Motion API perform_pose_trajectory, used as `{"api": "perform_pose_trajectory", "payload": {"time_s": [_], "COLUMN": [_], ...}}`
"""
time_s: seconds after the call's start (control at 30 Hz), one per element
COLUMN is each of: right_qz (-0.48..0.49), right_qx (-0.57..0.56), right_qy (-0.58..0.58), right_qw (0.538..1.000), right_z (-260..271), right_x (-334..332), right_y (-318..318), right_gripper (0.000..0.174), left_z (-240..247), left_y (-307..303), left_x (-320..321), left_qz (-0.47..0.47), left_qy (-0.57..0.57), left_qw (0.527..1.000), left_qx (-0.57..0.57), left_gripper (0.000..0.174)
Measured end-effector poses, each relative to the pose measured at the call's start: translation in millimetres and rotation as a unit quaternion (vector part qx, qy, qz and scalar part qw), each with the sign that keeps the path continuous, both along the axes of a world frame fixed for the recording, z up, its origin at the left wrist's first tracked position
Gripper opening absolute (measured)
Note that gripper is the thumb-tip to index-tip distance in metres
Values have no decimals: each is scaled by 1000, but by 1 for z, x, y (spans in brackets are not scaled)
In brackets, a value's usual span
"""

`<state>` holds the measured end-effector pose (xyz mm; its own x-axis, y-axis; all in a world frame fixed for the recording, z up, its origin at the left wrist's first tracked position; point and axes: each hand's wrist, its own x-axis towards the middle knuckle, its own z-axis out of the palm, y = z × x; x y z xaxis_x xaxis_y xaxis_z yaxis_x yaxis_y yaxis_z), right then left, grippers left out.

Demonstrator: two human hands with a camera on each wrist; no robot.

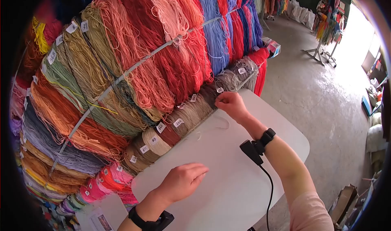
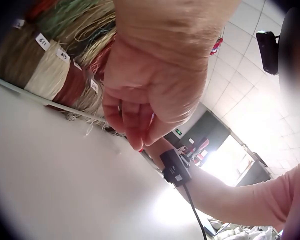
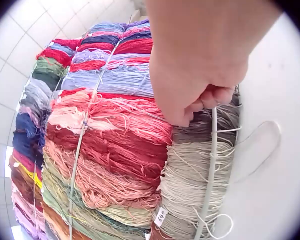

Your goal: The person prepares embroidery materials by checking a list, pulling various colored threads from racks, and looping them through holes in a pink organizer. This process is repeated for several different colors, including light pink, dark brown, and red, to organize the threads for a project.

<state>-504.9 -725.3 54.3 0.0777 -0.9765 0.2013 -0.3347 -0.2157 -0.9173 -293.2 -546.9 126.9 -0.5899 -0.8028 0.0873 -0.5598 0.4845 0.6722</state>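
My right hand (image 1: 232,105) is at the front edge of the yarn rack, fingers curled down onto a dark grey hank of yarn (image 3: 192,132). In the right wrist view the curled fingers overlap the pale rod (image 3: 213,150) that crosses the hanks; their tips are hidden. A small numbered tag (image 1: 220,90) sits just left of this hand. Over the white table (image 1: 228,178), my left hand (image 1: 183,182) hovers with loosely bent fingers and holds nothing. A thin loose thread (image 1: 223,125) curves onto the table between the hands.
Hanks of red yarn (image 1: 167,64), blue yarn (image 1: 212,35) and other colours hang on the rack along the table's left side. A black cable (image 1: 269,186) runs down from the right wrist camera. Wheeled stands (image 1: 321,51) with yarn stand beyond, on the floor.
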Motion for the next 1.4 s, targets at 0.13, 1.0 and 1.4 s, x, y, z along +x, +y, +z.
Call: {"api": "perform_pose_trajectory", "payload": {"time_s": [0.13,1.0,1.4], "right_qz": [-25,280,780], "right_qx": [-21,-137,-45], "right_qy": [35,69,18], "right_qw": [999,948,624], "right_z": [7,53,128], "right_x": [7,40,325], "right_y": [4,183,407], "right_gripper": [13,19,22], "left_z": [-3,-33,61], "left_y": [2,147,434], "left_x": [4,137,185], "left_qz": [1,328,608], "left_qy": [-13,88,181], "left_qw": [1000,880,758], "left_qx": [2,330,151], "left_gripper": [15,19,15]}}
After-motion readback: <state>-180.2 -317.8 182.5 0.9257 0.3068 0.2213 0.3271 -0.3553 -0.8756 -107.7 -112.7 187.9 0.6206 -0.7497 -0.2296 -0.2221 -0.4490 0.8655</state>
